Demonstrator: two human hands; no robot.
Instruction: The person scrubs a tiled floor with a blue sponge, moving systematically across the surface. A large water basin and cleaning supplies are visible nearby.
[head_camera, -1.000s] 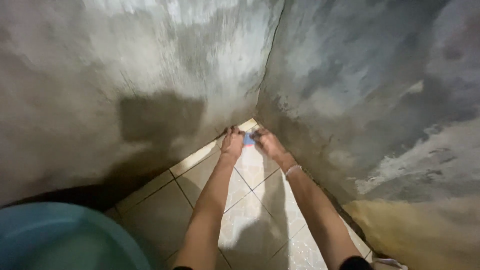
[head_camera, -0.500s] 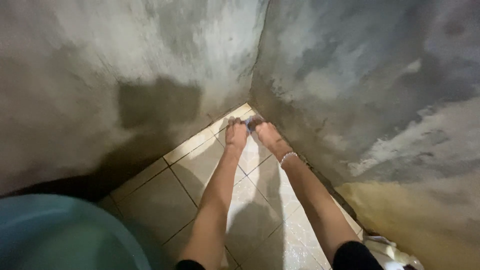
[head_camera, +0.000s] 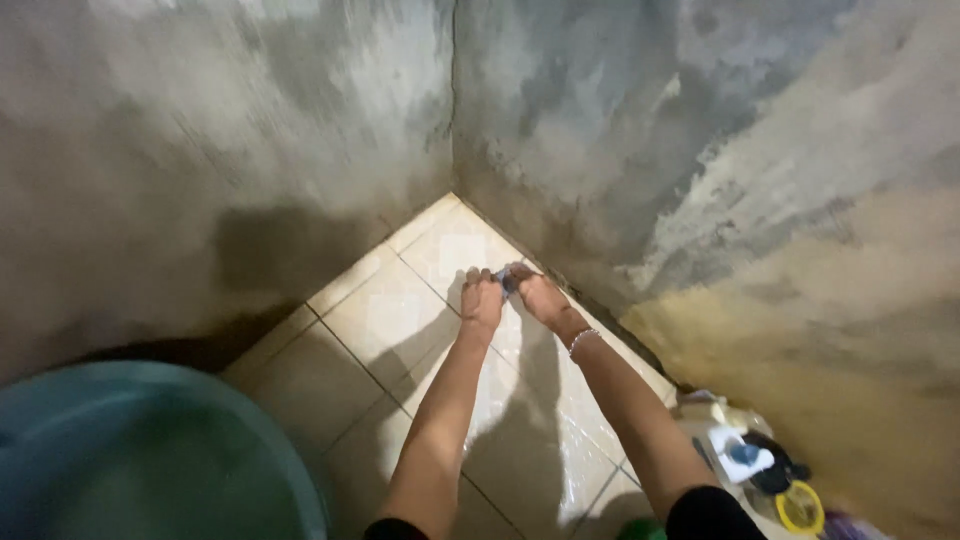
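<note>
Blue cloth or sponge (head_camera: 503, 279), small and mostly hidden, sits pinched between both hands on the wet floor tiles (head_camera: 400, 310); the left hand (head_camera: 482, 297) and right hand (head_camera: 537, 293) both grasp it. Since 1 second ago the hands have drawn back from the corner where the 2 rough cement walls (head_camera: 250, 130) meet, so the scrubbing now falls on a tile nearer the right wall's foot. At lower left a large teal basin (head_camera: 150, 450) shows only its rim; its contents cannot be told. Lower right, a cluster of small containers (head_camera: 750, 460) includes a yellow lid.
</note>
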